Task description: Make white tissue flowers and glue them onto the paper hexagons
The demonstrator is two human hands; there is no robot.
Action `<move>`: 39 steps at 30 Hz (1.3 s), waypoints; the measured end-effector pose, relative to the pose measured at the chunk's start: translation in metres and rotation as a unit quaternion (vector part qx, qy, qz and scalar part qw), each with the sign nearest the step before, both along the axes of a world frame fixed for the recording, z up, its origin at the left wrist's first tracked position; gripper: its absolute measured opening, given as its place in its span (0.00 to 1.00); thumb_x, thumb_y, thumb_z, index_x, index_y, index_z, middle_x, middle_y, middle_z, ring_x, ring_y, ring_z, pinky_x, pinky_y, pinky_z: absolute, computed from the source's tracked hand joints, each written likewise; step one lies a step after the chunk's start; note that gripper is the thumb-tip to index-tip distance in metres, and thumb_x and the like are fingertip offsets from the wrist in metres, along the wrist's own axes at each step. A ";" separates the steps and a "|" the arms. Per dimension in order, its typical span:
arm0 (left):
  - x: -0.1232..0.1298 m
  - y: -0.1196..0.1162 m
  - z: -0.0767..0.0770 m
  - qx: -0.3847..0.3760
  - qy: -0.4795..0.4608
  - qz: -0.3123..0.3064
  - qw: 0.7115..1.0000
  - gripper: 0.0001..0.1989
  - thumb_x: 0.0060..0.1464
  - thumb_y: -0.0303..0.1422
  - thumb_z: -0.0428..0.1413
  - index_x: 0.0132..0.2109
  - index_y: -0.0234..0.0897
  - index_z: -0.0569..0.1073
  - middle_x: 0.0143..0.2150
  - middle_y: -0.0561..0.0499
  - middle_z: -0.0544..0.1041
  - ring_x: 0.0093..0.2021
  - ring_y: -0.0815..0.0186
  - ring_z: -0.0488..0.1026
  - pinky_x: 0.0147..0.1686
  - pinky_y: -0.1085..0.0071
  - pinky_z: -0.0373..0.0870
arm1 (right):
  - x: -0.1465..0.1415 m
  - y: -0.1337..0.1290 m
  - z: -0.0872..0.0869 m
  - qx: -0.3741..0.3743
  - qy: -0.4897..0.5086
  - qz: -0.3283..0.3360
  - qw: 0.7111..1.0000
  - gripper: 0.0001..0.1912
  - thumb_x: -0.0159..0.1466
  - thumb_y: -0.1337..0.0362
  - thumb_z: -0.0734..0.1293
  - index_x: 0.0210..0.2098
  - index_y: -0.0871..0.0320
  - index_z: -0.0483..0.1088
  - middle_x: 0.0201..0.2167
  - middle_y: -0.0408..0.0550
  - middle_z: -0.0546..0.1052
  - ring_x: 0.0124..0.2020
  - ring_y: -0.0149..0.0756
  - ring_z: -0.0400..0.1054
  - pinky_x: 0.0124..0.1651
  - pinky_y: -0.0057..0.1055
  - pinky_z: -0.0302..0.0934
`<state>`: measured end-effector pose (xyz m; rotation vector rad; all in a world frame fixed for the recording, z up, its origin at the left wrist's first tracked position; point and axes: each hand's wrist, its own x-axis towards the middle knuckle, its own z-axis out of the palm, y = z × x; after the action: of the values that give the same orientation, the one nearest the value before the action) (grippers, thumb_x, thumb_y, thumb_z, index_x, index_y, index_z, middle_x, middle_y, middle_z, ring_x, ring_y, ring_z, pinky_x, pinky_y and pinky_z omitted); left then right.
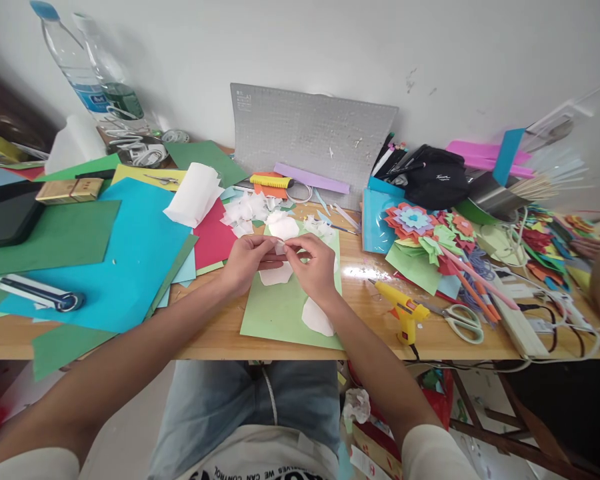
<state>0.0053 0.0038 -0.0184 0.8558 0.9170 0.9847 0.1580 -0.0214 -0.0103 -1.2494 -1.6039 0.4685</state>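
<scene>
My left hand (253, 261) and my right hand (313, 263) meet over a light green sheet of paper (275, 317). Between their pinched fingertips is a small piece of white tissue paper (279, 247), partly hidden by the fingers. Several rounded white paper shapes lie on the green sheet: a ruffled one (283, 227) just beyond my fingertips, one (276, 274) beneath my hands, and another (317, 317) by my right wrist. Behind my left hand sits a pile of torn white tissue scraps (247, 210).
A white tissue roll (194, 195) stands beyond my left hand. On the right lie a yellow glue gun (403, 308), scissors (463, 323) and paper flowers (414, 220). At left, a stapler (41, 293) rests on blue paper (145, 247). A grey cutting mat (310, 137) leans on the wall.
</scene>
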 end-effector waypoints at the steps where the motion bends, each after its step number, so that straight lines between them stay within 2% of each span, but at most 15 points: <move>1: 0.000 0.000 0.000 0.001 0.000 -0.002 1.000 0.14 0.52 0.41 0.63 0.39 0.34 0.78 0.36 0.45 0.81 0.37 0.60 0.81 0.40 0.65 0.78 | 0.000 0.000 -0.001 0.011 -0.006 0.000 1.000 0.06 0.62 0.66 0.65 0.34 0.55 0.76 0.32 0.45 0.75 0.31 0.30 0.71 0.33 0.27 0.70; 10: -0.002 0.000 0.000 0.008 -0.003 -0.004 1.000 0.17 0.52 0.43 0.62 0.42 0.33 0.78 0.33 0.46 0.80 0.37 0.61 0.80 0.42 0.64 0.78 | 0.004 0.003 -0.010 0.134 -0.137 -0.008 0.981 0.09 0.63 0.69 0.64 0.37 0.54 0.76 0.34 0.47 0.74 0.35 0.33 0.71 0.38 0.30 0.68; 15: -0.002 0.000 0.007 -0.008 -0.005 0.003 1.000 0.19 0.51 0.44 0.63 0.41 0.32 0.78 0.31 0.47 0.79 0.36 0.62 0.79 0.42 0.65 0.77 | 0.005 0.003 -0.010 0.139 -0.155 0.003 0.978 0.10 0.63 0.70 0.64 0.38 0.54 0.76 0.35 0.48 0.74 0.36 0.32 0.71 0.40 0.29 0.68; 18: -0.002 -0.001 0.010 -0.004 -0.009 -0.003 1.000 0.20 0.48 0.45 0.65 0.41 0.32 0.78 0.33 0.46 0.80 0.36 0.62 0.79 0.43 0.64 0.77 | 0.005 0.002 -0.008 0.125 -0.163 0.004 0.979 0.10 0.63 0.70 0.64 0.38 0.53 0.76 0.36 0.48 0.74 0.37 0.33 0.71 0.41 0.30 0.68; 21: -0.002 -0.002 0.010 0.009 -0.006 -0.001 1.000 0.20 0.46 0.42 0.67 0.42 0.32 0.78 0.38 0.44 0.81 0.38 0.60 0.80 0.44 0.62 0.77 | 0.005 -0.002 -0.002 0.090 -0.131 0.023 0.987 0.10 0.62 0.67 0.64 0.38 0.52 0.77 0.38 0.49 0.74 0.40 0.35 0.71 0.43 0.31 0.69; 25: -0.003 -0.002 0.008 0.041 0.028 0.010 0.999 0.19 0.48 0.41 0.66 0.43 0.33 0.77 0.38 0.45 0.81 0.41 0.58 0.80 0.43 0.61 0.77 | 0.007 -0.003 0.006 -0.027 0.018 0.021 0.999 0.10 0.63 0.60 0.63 0.38 0.54 0.77 0.38 0.48 0.76 0.37 0.35 0.71 0.36 0.30 0.70; 28: -0.002 -0.003 0.006 0.077 0.052 0.009 0.996 0.21 0.49 0.43 0.64 0.46 0.35 0.76 0.39 0.45 0.82 0.43 0.56 0.80 0.41 0.62 0.78 | 0.009 0.002 0.005 -0.132 0.113 0.010 0.985 0.13 0.61 0.53 0.66 0.33 0.56 0.76 0.31 0.46 0.76 0.31 0.34 0.70 0.30 0.28 0.70; 32: -0.001 -0.004 0.005 0.115 0.080 0.009 0.990 0.21 0.51 0.44 0.63 0.47 0.36 0.76 0.39 0.46 0.82 0.44 0.57 0.79 0.41 0.63 0.77 | 0.010 0.007 0.001 -0.241 0.181 0.048 0.952 0.18 0.55 0.47 0.71 0.28 0.57 0.75 0.24 0.44 0.74 0.27 0.32 0.69 0.28 0.28 0.69; 35: -0.002 -0.004 0.005 0.128 0.101 0.010 0.986 0.20 0.51 0.44 0.62 0.47 0.36 0.76 0.38 0.46 0.82 0.43 0.58 0.79 0.41 0.64 0.77 | 0.010 0.007 0.002 -0.271 0.199 0.057 0.940 0.19 0.53 0.46 0.73 0.28 0.58 0.76 0.23 0.45 0.74 0.26 0.32 0.69 0.28 0.28 0.69; 39: -0.002 -0.005 0.006 0.135 0.114 0.003 0.984 0.20 0.52 0.44 0.61 0.48 0.36 0.76 0.38 0.46 0.82 0.42 0.59 0.79 0.41 0.64 0.76 | 0.010 0.006 0.002 -0.275 0.211 0.065 0.936 0.18 0.52 0.48 0.74 0.29 0.58 0.78 0.22 0.44 0.74 0.25 0.31 0.68 0.30 0.28 0.68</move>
<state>0.0032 -0.0014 -0.0125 1.2149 0.9936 1.0452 0.1684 -0.0150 -0.0079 -1.3267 -1.2223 1.2484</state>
